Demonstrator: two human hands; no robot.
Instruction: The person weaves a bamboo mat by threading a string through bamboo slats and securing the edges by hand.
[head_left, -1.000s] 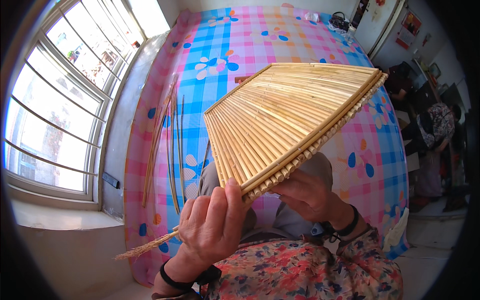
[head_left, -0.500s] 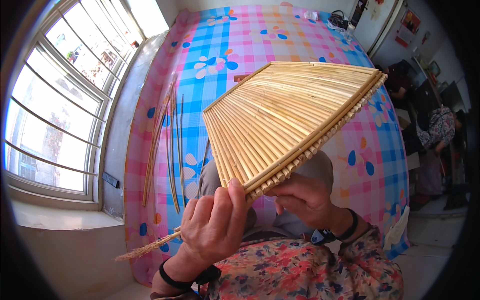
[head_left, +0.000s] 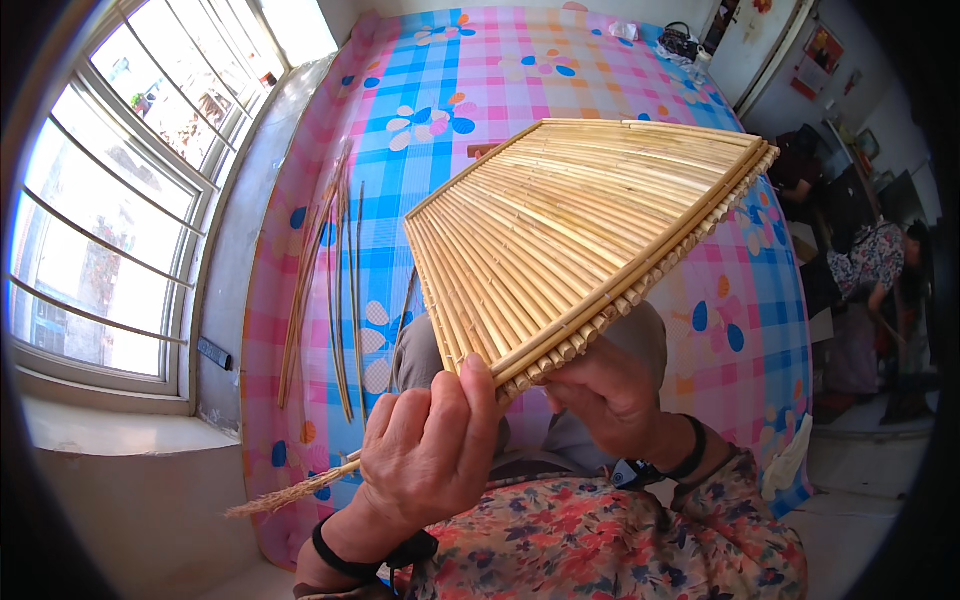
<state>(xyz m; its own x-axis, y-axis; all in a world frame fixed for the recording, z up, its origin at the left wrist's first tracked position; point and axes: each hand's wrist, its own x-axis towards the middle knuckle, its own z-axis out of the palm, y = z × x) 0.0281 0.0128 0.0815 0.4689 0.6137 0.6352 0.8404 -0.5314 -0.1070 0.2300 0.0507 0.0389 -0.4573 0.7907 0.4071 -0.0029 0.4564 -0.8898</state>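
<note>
A fan-shaped panel of pale golden reed stalks (head_left: 570, 240) slopes up in front of me, above my knees. Thin reed strips bind its edges, and cut stalk ends stick out along the near right edge. My left hand (head_left: 430, 440) is closed on the panel's near corner, with the thumb on top. A reed stalk with a feathery tip (head_left: 290, 492) comes out on the left side of that hand; its other end is hidden. My right hand (head_left: 615, 395) curls closed against the underside of the near right edge, where the panel hides its fingertips.
Several long thin reeds (head_left: 318, 290) lie left on the checked, flowered cover (head_left: 430, 60). A barred window (head_left: 110, 230) and its sill run along the left, with a dark remote-like object (head_left: 214, 354) on the ledge. A black bag (head_left: 678, 42) sits far right. People (head_left: 870, 260) are at the right.
Both hands stay at the same places on the panel, with only a slight shift of the right hand. The whole view has moved a little.
</note>
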